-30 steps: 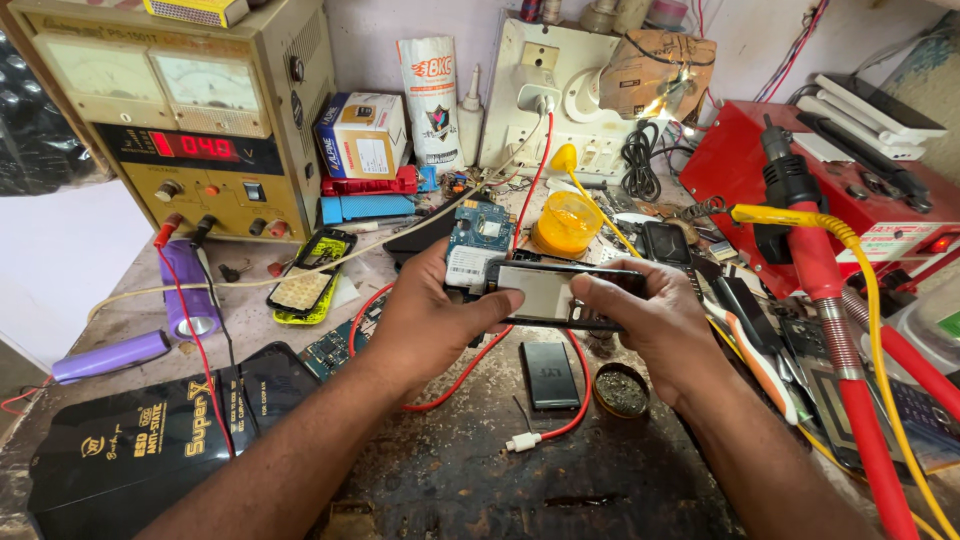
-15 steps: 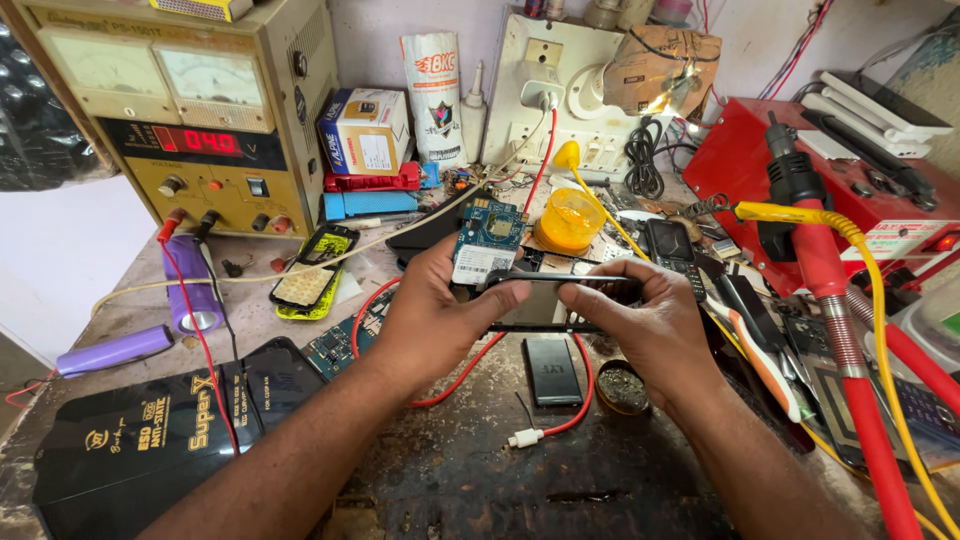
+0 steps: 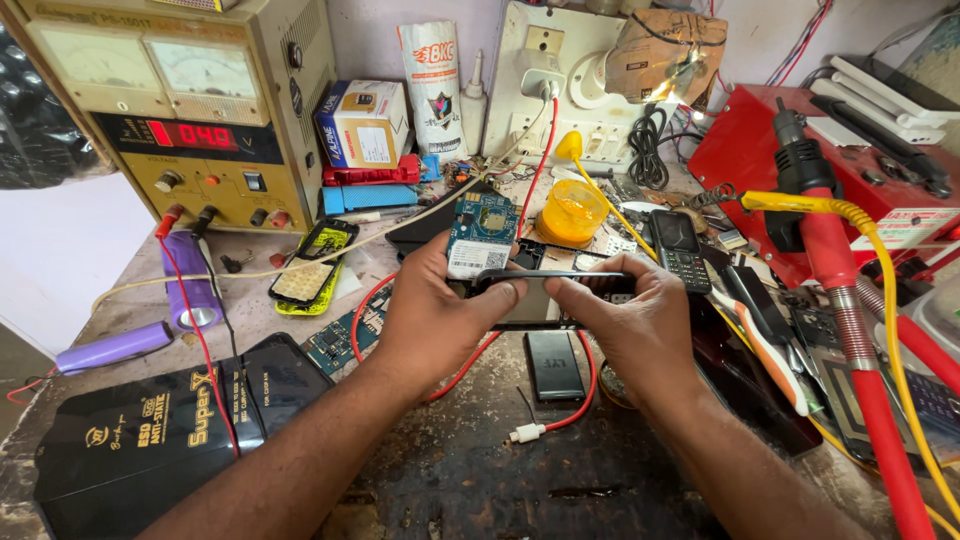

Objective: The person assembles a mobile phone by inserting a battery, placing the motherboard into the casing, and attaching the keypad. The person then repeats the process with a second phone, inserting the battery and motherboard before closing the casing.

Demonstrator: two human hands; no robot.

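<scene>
**Hands clamped on a dark phone housing**

Both hands are closed on a dark phone housing [image 3: 545,300], held level above the cluttered workbench [image 3: 450,470]. It is gripped at its left end by the left hand [image 3: 435,315], thumb laid along the top edge, and pinched at its right end by the right hand [image 3: 625,320]. A black battery [image 3: 555,365] lies on the bench directly beneath, and a blue circuit board [image 3: 480,235] is seen just behind the left fingers.

Colours on my bench

I see a black phone frame [image 3: 545,298] in my hands, a teal circuit board [image 3: 482,232] with a white label, an orange tub [image 3: 572,212], a black battery [image 3: 555,365], purple cells [image 3: 112,347], and a red wire [image 3: 470,365].
</scene>
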